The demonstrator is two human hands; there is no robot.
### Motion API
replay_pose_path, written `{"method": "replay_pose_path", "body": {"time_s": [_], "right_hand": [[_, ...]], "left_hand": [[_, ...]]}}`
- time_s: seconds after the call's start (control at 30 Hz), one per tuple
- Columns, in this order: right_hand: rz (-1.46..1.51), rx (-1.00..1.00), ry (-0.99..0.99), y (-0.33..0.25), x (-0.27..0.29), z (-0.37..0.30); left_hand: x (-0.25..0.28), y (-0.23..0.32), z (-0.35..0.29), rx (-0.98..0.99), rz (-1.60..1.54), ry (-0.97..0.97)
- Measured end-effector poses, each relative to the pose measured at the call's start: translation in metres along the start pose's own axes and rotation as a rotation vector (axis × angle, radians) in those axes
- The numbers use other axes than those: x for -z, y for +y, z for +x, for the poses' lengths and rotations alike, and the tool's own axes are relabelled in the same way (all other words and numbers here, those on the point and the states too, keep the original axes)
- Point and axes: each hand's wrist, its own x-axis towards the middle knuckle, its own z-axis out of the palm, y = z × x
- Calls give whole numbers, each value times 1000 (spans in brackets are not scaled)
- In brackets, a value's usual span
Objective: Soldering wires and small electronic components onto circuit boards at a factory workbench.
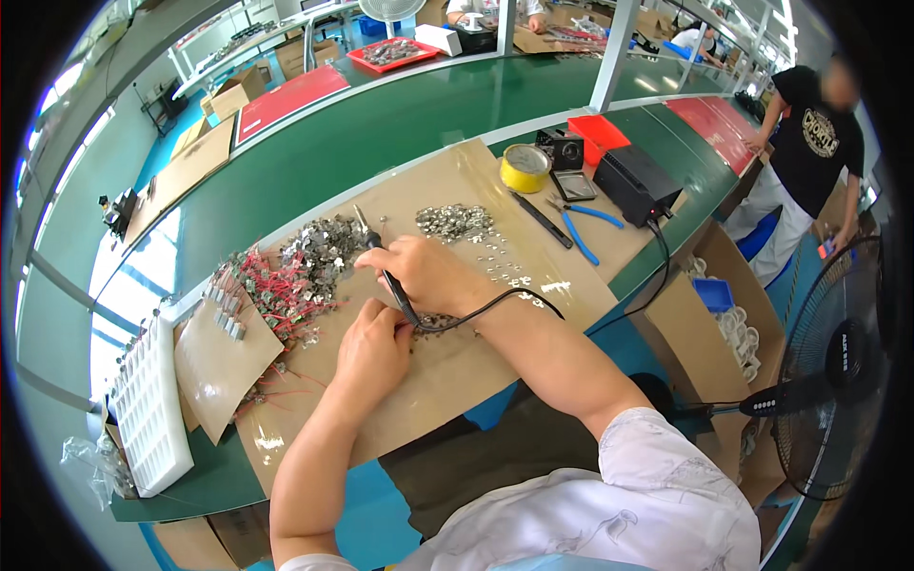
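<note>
My right hand [436, 274] is closed round a soldering iron [401, 301], whose metal tip points up and away from me. Its black cord loops over my right wrist. Just nearer and to the left, my left hand [373, 348] has its fingers pinched together; whatever they hold is hidden. A few small dark parts [436, 324] lie beside those fingers on the brown board [457, 371]. Left of the iron's tip is a heap of small metal pieces [328, 243], running into components with red wires [281, 303]. Beyond my right hand are shiny round metal pieces [455, 223].
A white compartment tray [152, 409] and a brown sheet [224, 366] carrying small cylindrical parts stand at left. To the right are yellow tape [525, 168], blue-handled pliers [581, 238], tweezers [541, 220] and a black soldering station [636, 183]. A fan [828, 371] stands near right; another person [804, 162] is beyond.
</note>
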Motion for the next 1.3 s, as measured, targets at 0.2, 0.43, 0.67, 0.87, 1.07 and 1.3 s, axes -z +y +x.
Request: {"method": "replay_pose_path", "body": {"time_s": [0.2,0.43,0.67,0.87,1.07,1.3], "right_hand": [[20,55,-1,3,-1,-10],[-187,17,1,2,7,-9],[-186,-119,8,6,18,-11],[6,-120,74,9,33,-16],[51,43,5,7,-1,-12],[-2,-31,-28,7,1,-3]], "left_hand": [[1,-1,0,-19,13,16],[0,0,-1,-58,30,33],[6,2,-3,18,25,8],[2,1,3,-87,-64,35],[58,6,4,35,50,158],[71,3,-29,380,529,-275]]}}
